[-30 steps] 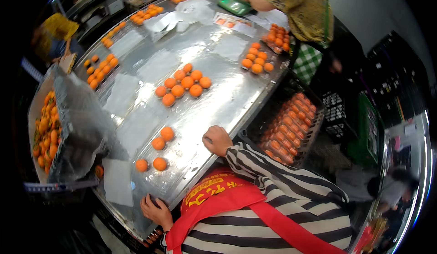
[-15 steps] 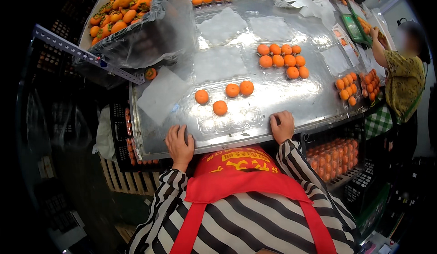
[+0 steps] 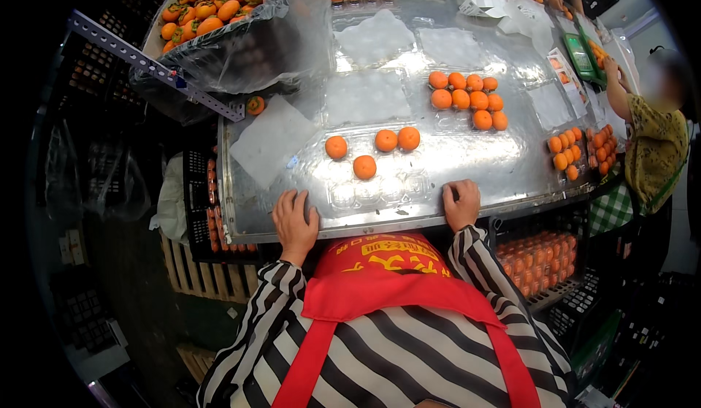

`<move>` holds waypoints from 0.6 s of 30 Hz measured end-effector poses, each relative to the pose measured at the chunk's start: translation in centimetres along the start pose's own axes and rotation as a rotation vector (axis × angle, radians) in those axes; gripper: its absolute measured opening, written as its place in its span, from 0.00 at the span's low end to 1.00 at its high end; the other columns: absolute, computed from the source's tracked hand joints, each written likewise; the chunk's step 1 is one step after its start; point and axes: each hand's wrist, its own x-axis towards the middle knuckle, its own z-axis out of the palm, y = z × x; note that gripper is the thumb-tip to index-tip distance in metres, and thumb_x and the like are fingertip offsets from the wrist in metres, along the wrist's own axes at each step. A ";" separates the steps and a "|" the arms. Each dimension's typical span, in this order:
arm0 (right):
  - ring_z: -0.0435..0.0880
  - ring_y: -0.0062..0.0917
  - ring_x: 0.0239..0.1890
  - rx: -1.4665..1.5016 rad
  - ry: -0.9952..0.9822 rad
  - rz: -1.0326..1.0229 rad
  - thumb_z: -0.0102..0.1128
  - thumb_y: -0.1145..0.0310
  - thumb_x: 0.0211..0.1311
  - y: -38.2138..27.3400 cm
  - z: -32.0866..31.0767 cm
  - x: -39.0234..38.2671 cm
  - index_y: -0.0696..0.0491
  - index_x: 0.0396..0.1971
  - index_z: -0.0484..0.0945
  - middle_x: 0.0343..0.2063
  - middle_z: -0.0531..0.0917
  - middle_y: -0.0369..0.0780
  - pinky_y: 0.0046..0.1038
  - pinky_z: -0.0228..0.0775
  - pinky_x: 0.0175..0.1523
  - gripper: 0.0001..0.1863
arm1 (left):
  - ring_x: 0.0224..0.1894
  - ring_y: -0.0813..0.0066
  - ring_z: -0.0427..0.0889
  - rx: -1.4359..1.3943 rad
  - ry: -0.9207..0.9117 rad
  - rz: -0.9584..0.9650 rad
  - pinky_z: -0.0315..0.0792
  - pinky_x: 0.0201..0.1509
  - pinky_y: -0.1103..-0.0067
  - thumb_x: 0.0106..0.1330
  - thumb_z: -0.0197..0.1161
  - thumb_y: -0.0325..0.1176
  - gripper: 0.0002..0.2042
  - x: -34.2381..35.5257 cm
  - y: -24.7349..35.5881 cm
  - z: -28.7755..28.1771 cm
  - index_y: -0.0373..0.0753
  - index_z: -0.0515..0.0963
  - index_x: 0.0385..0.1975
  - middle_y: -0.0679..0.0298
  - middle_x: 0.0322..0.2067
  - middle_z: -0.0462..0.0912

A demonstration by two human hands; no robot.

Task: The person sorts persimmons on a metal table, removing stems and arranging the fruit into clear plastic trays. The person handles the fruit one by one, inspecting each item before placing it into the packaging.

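Note:
My left hand (image 3: 293, 222) rests on the front edge of the steel table (image 3: 277, 211), fingers apart and empty. My right hand (image 3: 461, 202) rests on the same edge farther right, fingers slightly curled and apart, holding nothing. Between and beyond them lies a clear plastic tray (image 3: 372, 192) with four orange persimmons (image 3: 364, 167) at it, the nearest things to my hands. A larger group of persimmons (image 3: 460, 100) sits in another tray to the upper right. A white padded sheet (image 3: 270, 138) lies beyond my left hand, with a single persimmon (image 3: 255, 105) near its far corner.
A plastic-lined bin of persimmons (image 3: 219, 10) stands at back left behind a metal bar (image 3: 124, 50). Co-workers (image 3: 653, 130) work at the right and back, near a green scale (image 3: 580, 55). Packed fruit (image 3: 537, 265) sits in crates below the table; a pallet (image 3: 193, 269) is at lower left.
The view has swung from a tilted angle to face the table squarely. My hands stay on the table edge. The co-worker at right has an arm raised by the scale.

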 end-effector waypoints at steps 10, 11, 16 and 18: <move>0.75 0.37 0.38 0.007 0.006 0.005 0.61 0.69 0.56 0.1 0.1 0.0 0.53 0.26 0.79 0.29 0.77 0.40 0.36 0.64 0.46 0.04 | 0.62 0.52 0.65 0.005 0.002 0.008 0.55 0.66 0.60 0.59 0.60 0.35 0.20 0.0 -0.1 0.0 0.39 0.74 0.52 0.54 0.53 0.71; 0.75 0.37 0.38 0.004 0.005 0.010 0.61 0.69 0.57 0.2 0.1 0.0 0.53 0.26 0.80 0.29 0.77 0.40 0.36 0.64 0.46 0.04 | 0.62 0.52 0.65 0.012 0.001 0.008 0.55 0.66 0.60 0.59 0.60 0.35 0.20 0.0 -0.1 0.1 0.39 0.74 0.52 0.54 0.53 0.71; 0.75 0.36 0.38 0.011 0.007 -0.002 0.62 0.69 0.56 0.2 0.1 0.0 0.53 0.26 0.80 0.28 0.77 0.40 0.36 0.64 0.46 0.04 | 0.62 0.52 0.65 0.009 -0.001 0.007 0.55 0.66 0.61 0.59 0.60 0.35 0.20 0.0 -0.1 0.1 0.40 0.74 0.52 0.54 0.54 0.71; 0.75 0.36 0.38 0.016 0.009 -0.005 0.62 0.69 0.55 0.1 0.0 0.1 0.53 0.26 0.80 0.28 0.77 0.40 0.36 0.64 0.46 0.04 | 0.62 0.52 0.65 0.011 0.001 0.008 0.55 0.66 0.61 0.59 0.61 0.33 0.21 0.0 0.0 0.1 0.40 0.74 0.53 0.55 0.55 0.71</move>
